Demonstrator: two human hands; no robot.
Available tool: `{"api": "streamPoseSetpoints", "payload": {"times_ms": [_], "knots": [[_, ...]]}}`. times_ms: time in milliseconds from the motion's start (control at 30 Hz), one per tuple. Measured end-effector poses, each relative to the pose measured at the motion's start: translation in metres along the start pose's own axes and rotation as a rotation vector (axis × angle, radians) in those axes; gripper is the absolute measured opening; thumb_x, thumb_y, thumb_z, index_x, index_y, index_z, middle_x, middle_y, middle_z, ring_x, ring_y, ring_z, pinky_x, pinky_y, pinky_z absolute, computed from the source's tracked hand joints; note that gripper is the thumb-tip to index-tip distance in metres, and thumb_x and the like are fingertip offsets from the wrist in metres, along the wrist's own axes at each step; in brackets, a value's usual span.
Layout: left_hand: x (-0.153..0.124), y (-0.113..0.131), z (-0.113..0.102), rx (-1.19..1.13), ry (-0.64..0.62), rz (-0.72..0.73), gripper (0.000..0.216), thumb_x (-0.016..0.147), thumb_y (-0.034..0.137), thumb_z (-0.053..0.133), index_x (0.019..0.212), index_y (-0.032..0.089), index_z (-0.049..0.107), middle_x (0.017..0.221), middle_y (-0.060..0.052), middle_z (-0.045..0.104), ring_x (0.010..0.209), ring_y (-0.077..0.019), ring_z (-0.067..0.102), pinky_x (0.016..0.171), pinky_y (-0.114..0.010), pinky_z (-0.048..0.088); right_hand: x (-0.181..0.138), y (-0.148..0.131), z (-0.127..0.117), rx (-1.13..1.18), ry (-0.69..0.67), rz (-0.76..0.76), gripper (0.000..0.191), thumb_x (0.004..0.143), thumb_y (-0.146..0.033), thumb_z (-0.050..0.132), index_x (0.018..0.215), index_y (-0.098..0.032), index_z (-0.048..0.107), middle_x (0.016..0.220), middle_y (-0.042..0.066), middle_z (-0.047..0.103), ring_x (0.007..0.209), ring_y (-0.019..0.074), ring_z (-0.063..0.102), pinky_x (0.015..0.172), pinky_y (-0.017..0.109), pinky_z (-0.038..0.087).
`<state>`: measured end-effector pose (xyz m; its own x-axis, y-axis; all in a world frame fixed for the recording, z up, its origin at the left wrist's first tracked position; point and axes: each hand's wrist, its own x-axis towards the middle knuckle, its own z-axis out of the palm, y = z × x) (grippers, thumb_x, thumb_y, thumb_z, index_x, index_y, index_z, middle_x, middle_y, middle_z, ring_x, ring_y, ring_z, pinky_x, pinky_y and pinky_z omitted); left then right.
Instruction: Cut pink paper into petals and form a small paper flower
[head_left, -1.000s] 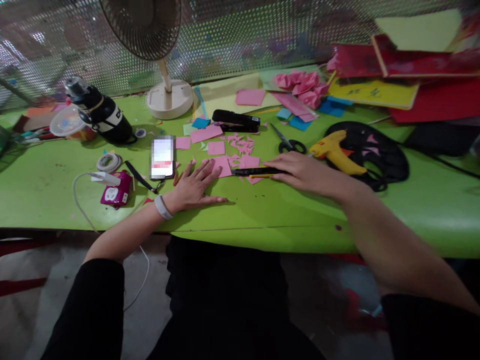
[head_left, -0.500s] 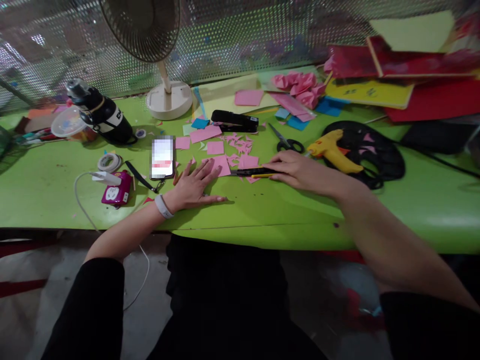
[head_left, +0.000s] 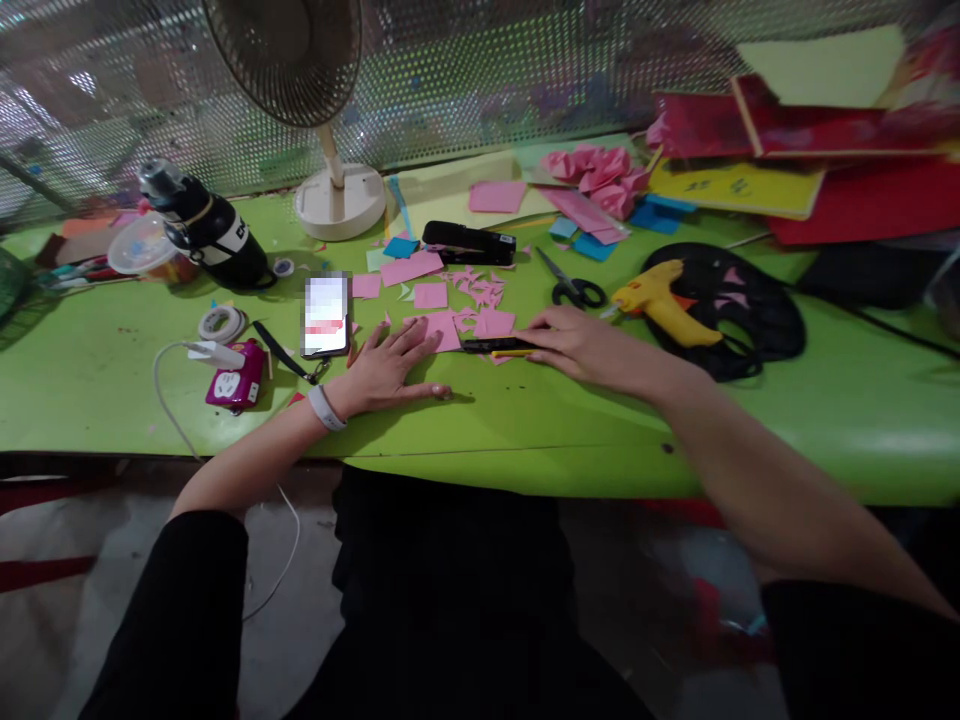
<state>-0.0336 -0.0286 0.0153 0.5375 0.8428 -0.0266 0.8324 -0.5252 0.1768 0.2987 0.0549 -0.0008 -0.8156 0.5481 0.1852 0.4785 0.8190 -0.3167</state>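
Observation:
My left hand [head_left: 390, 370] lies flat, fingers spread, its fingertips on a pink paper square [head_left: 442, 332]. My right hand [head_left: 574, 345] is closed around what looks like a black and yellow utility knife [head_left: 491, 345], held low along the table. The knife's tip points left, at the edge of that square. Just above it lie small pink paper scraps [head_left: 480, 287] and another pink square [head_left: 430, 295]. A pair of black scissors [head_left: 574, 285] rests beyond my right hand, and a yellow glue gun [head_left: 660, 305] lies to its right.
A phone [head_left: 325, 315] lies left of my left hand, near a purple plug adapter [head_left: 236, 378] and a tape roll [head_left: 222, 324]. Behind stand a black bottle [head_left: 214, 235], a fan [head_left: 341, 200] and a stapler [head_left: 469, 243]. Pink paper flowers [head_left: 596, 175] sit at the back.
My right hand has shifted slightly left with the knife, close to the table. My left hand stays flat in nearly the same place.

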Motion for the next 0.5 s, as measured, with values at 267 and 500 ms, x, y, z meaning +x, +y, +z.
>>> {"api": "streamPoseSetpoints", "payload": {"times_ms": [267, 500], "knots": [[0.055, -0.039, -0.044, -0.274, -0.172, -0.001, 0.036, 0.095, 0.029, 0.051, 0.120, 0.012, 0.071, 0.122, -0.016, 0.063, 0.106, -0.0226, 0.061, 0.095, -0.038, 0.049, 0.000, 0.003, 0.001, 0.028, 0.003, -0.024, 0.051, 0.104, -0.046, 0.035, 0.128, -0.021, 0.072, 0.106, 0.017, 0.066, 0.095, 0.0306, 0.062, 0.086, 0.048, 0.053], [0.065, -0.046, -0.049, -0.347, -0.290, -0.007, 0.043, 0.091, 0.034, 0.055, 0.125, 0.011, 0.067, 0.123, -0.017, 0.058, 0.101, -0.0226, 0.059, 0.092, -0.038, 0.048, 0.002, -0.001, 0.007, 0.041, 0.030, -0.006, 0.048, 0.103, -0.043, 0.037, 0.128, -0.021, 0.071, 0.111, 0.018, 0.064, 0.102, 0.0336, 0.061, 0.087, 0.050, 0.053]]}}
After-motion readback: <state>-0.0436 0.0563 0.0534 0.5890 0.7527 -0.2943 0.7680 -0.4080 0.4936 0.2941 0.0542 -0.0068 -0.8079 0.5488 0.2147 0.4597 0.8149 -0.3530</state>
